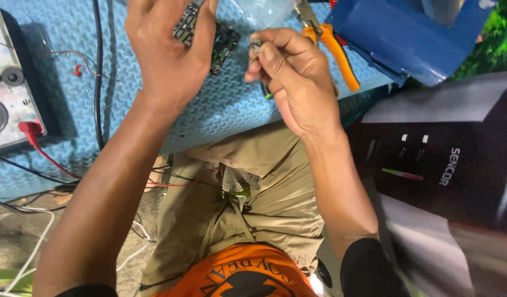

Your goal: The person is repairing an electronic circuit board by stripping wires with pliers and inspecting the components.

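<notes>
A person seated at a blue textured worktop (226,110) reaches both bare forearms up and away from the body, the view looking straight down over tan trousers (253,187) and an orange shirt (242,275). The left hand (168,49) lies palm down over a dark green circuit board (223,47), fingers curled around its near edge so that it grips the board; only the board's right end and a strip between the fingers show, studded with small components. Just right of the circuit board, the right hand (292,77) is bent at the wrist with thumb and forefinger pinched shut on a small grey metal part (257,45), held close to the board's right edge; whether part and board touch cannot be told. A bit of green shows under that hand's palm. Further right of the circuit board, orange-handled pliers (330,47) lie on the worktop, their jaws pointing away from the person, and beyond them stands a blue plastic bin (402,38). Well left of the circuit board sits a grey meter (9,88) with round dials and a red plug (31,129), from which a red lead runs down; a black cable (98,71) crosses the worktop between meter and board. A glossy black appliance (446,165) fills the space below and right of the circuit board.
</notes>
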